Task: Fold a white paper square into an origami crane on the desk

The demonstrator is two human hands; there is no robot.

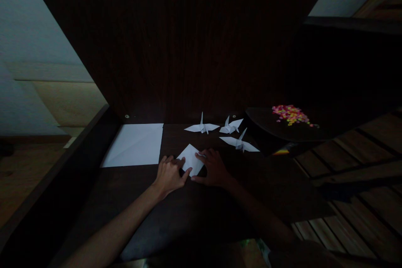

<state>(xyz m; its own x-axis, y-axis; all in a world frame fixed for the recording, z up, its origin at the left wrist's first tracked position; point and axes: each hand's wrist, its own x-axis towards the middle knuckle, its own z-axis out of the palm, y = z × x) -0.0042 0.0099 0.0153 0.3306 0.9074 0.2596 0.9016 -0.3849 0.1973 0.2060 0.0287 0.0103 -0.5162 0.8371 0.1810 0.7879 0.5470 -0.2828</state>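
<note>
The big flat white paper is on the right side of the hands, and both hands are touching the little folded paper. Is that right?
Not quite: the head view shows the big flat white paper to the left of the hands, not the right. The left hand and right hand are indeed both touching the little folded paper.

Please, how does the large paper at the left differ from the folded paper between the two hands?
The large paper is much bigger than the folded paper. The large paper has a straight edge toward the person; the folded paper has a corner pointing there. Nobody touches the large paper, while the left hand and right hand touch the folded paper. Both are white.
</note>
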